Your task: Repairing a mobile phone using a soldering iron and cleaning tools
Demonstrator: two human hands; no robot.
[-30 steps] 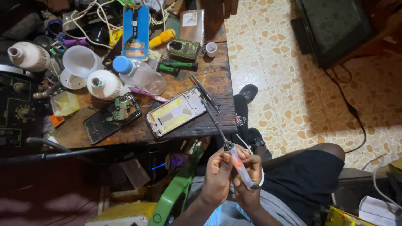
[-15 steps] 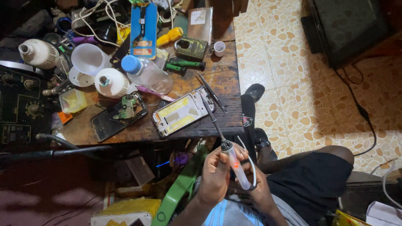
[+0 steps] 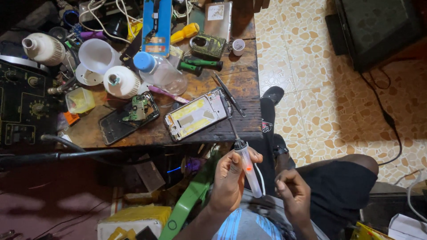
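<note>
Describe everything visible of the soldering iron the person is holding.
The soldering iron has a pale, translucent-looking handle with a small orange light glowing on it, a dark collar and a long thin metal shaft. The left hand grips the handle below the table edge; the shaft angles up toward the opened phone frame on the wooden table. A white cord leaves its lower end. The right hand sits beside it, apart.

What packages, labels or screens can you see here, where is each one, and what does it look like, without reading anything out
Blue rectangular blister pack: top of the wooden table, holding a dark tool.
Opened phone frame: table's front edge, yellow and silver inside.
Dark phone with a green circuit board on it: left of that frame.
Dark flat screen: on the tiled floor, top right.
Yellow and white box: below the table, bottom left.
</note>
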